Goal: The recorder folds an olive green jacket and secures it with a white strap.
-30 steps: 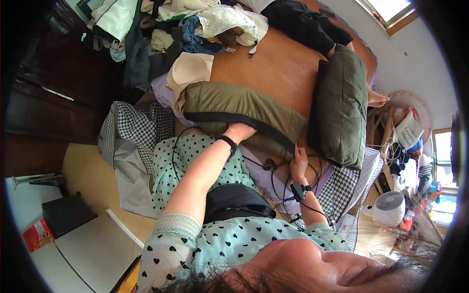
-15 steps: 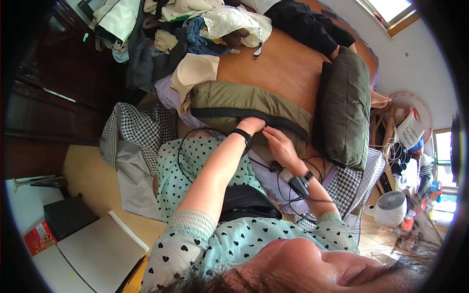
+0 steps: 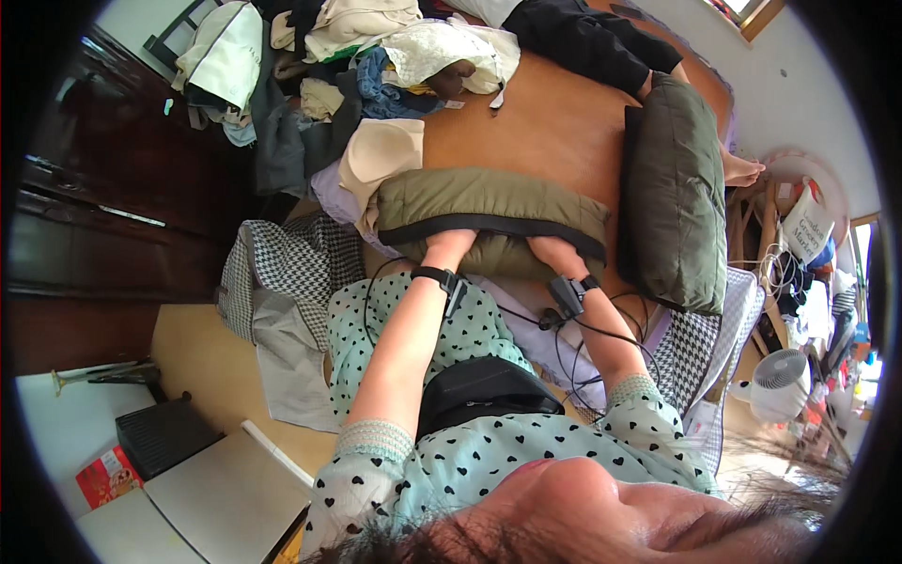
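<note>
Across the near edge of the bed lies an olive-green padded fabric piece [image 3: 498,193], pillow-like, with a black band along its near side. Both hands reach in under that band, a little apart. My left hand [image 3: 453,242] shows only its back near the wrist; its fingers are hidden under the fabric. Further right, my right hand [image 3: 556,252] is covered the same way past the knuckles. A second dark olive padded piece [image 3: 678,193] lies to the right, close by but untouched. Wrist straps with small dark devices and black cables [image 3: 611,324] sit on both forearms.
Orange-brown matting [image 3: 545,122] covers the bed. A person in black trousers [image 3: 597,38] lies at the far side. Clothes [image 3: 362,70] are heaped far left, beside a beige moulded cup-shaped garment [image 3: 383,150]. Houndstooth cloth [image 3: 296,254] hangs at left; a white fan [image 3: 780,381] stands right.
My hands, close together before at the black band, have moved apart and slid under it. The view has shifted slightly.
</note>
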A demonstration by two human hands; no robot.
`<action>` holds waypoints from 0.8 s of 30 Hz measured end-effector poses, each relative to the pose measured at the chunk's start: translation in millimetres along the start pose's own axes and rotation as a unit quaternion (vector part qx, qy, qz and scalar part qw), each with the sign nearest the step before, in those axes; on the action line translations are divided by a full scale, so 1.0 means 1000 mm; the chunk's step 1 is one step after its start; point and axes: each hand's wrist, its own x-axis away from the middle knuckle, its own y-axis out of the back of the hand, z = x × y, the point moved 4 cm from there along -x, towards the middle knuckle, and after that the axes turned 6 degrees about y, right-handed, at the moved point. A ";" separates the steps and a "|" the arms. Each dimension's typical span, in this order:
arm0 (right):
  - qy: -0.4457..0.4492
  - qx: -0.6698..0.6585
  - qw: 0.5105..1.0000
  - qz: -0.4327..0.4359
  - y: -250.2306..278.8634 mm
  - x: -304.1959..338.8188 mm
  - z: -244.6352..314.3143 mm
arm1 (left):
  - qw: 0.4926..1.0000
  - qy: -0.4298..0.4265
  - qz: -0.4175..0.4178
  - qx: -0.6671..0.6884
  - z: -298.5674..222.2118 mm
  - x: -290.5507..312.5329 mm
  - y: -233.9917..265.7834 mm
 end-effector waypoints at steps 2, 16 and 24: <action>-0.014 0.015 1.000 -0.007 -0.007 0.008 -0.025 | 0.994 0.044 0.080 0.060 0.019 -0.010 0.011; -0.079 0.001 0.997 -0.003 -0.004 0.034 -0.078 | 0.985 0.136 0.108 -0.002 0.067 0.004 0.008; -0.098 0.000 0.995 -0.010 -0.011 0.042 -0.075 | 0.979 0.180 0.092 0.026 0.080 0.016 0.007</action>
